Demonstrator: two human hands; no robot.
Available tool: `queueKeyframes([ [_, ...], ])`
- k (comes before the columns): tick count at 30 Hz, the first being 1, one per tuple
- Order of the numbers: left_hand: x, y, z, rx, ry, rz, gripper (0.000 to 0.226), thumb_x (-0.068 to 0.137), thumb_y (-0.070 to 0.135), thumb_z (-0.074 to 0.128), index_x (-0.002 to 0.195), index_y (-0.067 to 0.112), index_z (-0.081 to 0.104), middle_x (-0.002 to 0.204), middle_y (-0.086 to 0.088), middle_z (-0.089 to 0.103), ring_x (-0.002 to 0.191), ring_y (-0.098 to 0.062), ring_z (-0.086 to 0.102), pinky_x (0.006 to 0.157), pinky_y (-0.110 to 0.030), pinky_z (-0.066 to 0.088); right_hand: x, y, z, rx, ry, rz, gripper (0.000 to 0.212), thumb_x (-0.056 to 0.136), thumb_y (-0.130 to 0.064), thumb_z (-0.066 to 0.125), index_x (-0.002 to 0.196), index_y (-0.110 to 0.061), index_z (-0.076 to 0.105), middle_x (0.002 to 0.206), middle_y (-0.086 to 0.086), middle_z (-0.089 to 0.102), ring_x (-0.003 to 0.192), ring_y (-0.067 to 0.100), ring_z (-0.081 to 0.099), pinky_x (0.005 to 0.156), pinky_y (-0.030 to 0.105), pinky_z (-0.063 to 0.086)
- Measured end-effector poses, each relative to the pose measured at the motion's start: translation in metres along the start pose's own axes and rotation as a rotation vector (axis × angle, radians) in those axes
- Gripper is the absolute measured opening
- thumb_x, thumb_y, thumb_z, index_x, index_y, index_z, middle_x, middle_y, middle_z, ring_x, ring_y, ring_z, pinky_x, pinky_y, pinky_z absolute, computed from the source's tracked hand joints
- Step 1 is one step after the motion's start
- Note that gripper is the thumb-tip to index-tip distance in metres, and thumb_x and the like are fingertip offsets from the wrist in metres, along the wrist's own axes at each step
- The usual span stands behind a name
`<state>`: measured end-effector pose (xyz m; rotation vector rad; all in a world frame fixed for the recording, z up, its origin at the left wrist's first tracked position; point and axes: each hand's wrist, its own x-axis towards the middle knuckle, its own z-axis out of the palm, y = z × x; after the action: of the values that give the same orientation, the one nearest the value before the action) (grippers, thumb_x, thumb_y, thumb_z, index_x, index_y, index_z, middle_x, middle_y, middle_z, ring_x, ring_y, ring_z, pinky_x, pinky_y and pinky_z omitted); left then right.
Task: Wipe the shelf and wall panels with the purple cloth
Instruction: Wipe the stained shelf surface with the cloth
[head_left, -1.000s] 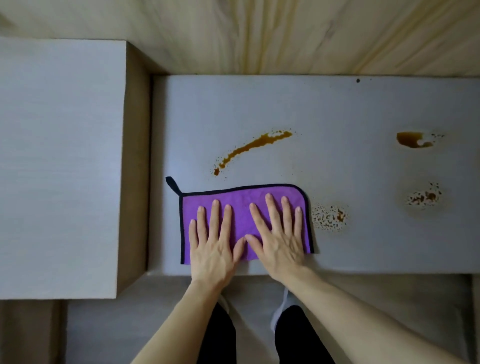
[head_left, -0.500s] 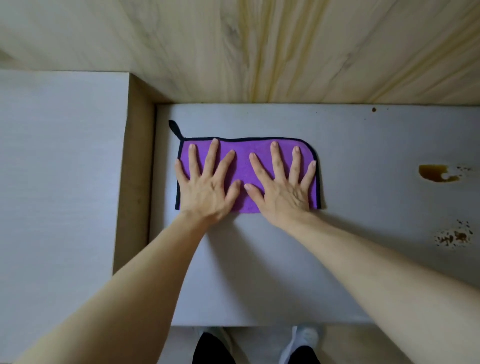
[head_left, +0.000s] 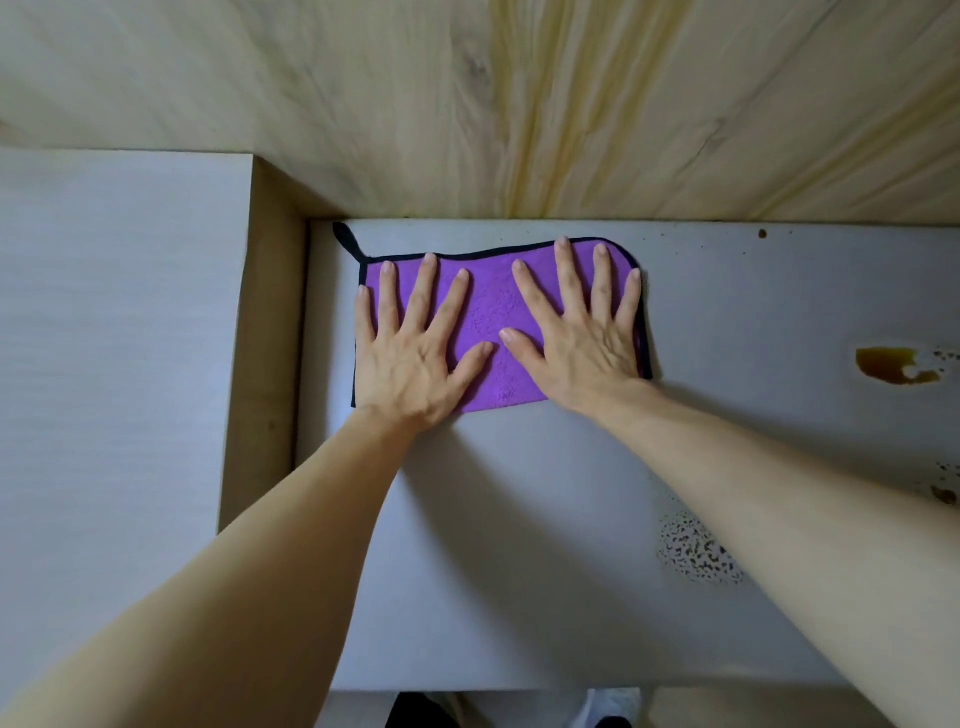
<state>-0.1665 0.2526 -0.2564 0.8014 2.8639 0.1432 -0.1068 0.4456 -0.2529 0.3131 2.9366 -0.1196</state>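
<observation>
The purple cloth (head_left: 488, 322), edged in black with a small loop at its far left corner, lies flat on the grey shelf (head_left: 519, 545) close to the back wall panel (head_left: 467, 104). My left hand (head_left: 410, 353) presses flat on the cloth's left half, fingers spread. On the right half, my right hand (head_left: 582, 332) presses flat in the same way, its fingertips reaching the cloth's far edge. Neither hand grips the fabric; both palms rest on top.
A brown puddle stain (head_left: 893, 364) and a speckled stain (head_left: 696, 551) mark the shelf to the right, with another spot (head_left: 943, 491) at the right edge. Yellowish streaks (head_left: 530, 156) run down the wooden wall. A taller grey block (head_left: 119, 338) borders the shelf on the left.
Both hands have pushed the cloth from the shelf's front edge toward the wall. The long brown streak that lay in its path no longer shows.
</observation>
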Motion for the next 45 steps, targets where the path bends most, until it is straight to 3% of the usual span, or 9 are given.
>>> queueKeyframes([
  [20,-0.088,0.017,0.009,-0.029,-0.056,-0.006,0.081,0.089,0.077,0.026,0.158,0.037,0.012,0.167,0.000,0.007,0.151,-0.039,0.002,0.118,-0.060,0.006,-0.102,-0.012,0.020,0.005,-0.032,0.024,0.072,0.095,-0.069,0.020,0.159,-0.037,0.013,0.168,0.012,0.001,0.150,0.050,0.002,0.114,0.073,0.001],
  [45,-0.205,0.066,0.027,0.001,-0.103,-0.062,0.080,0.090,0.073,0.026,0.158,0.031,0.017,0.167,-0.004,0.006,0.150,-0.041,0.002,0.117,-0.063,0.007,-0.215,-0.007,0.037,0.012,-0.039,-0.022,0.074,0.094,-0.069,0.025,0.159,-0.037,0.009,0.168,0.011,0.001,0.151,0.049,-0.001,0.113,0.074,0.004],
])
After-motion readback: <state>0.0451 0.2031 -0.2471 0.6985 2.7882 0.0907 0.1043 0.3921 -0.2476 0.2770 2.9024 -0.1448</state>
